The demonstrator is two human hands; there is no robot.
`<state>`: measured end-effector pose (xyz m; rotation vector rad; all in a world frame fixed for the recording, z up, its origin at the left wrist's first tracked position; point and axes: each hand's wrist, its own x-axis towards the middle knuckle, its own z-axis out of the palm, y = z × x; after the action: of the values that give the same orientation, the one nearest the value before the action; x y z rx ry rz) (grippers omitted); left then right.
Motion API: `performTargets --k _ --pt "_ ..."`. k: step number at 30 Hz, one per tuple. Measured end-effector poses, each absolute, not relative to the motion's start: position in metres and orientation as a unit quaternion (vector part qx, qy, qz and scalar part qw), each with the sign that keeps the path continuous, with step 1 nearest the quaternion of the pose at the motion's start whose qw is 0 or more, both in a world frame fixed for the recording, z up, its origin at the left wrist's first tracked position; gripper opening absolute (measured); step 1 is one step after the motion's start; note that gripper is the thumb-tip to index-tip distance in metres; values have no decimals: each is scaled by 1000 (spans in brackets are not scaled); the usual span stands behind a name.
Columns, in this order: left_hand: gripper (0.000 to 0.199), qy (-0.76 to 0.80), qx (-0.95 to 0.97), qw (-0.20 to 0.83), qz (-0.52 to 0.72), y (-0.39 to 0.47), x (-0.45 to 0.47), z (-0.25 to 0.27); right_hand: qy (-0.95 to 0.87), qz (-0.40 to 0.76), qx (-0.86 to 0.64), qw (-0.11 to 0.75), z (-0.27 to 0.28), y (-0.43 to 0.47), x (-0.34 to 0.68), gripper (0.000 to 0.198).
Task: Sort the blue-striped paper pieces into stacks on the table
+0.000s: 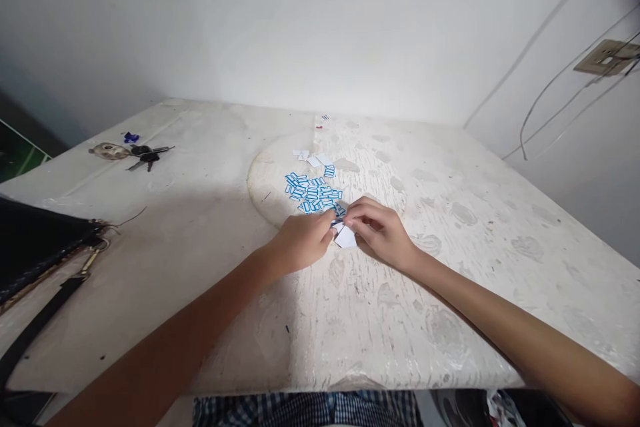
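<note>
Both of my hands meet over the middle of the table. My left hand (305,238) has its thumb and fingers pinched together on small white paper pieces (345,237). From the other side, the fingertips of my right hand (380,227) close on the same spot, beside a thin dark edge. Exactly which piece each hand grips is partly hidden by the fingers. Just beyond them lies a loose pile of small blue-edged paper slips (315,193). Farther back are a few plain white paper pieces (314,160).
Keys (146,155) with a pale keyring tag (109,151) lie at the back left, near a small dark blue object (131,137). A black bag (40,247) with a strap covers the left edge. A wall outlet (607,57) with hanging wires is at the right.
</note>
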<state>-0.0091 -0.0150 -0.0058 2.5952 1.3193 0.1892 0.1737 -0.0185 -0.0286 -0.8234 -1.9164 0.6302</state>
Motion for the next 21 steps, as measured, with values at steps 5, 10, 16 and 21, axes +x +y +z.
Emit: performTargets --k 5,10,16,21 --pt "17 470 875 96 67 -15 -6 -6 -734 316 -372 473 -29 -19 178 8" --pt "17 478 872 82 66 -16 -4 -4 -728 311 -381 478 -28 -18 181 10" --pt "21 477 872 96 47 -17 -5 -3 -709 367 -394 455 -32 -20 178 13" --pt "25 460 880 109 47 -17 -7 -3 -698 376 -413 448 -36 -23 175 12"
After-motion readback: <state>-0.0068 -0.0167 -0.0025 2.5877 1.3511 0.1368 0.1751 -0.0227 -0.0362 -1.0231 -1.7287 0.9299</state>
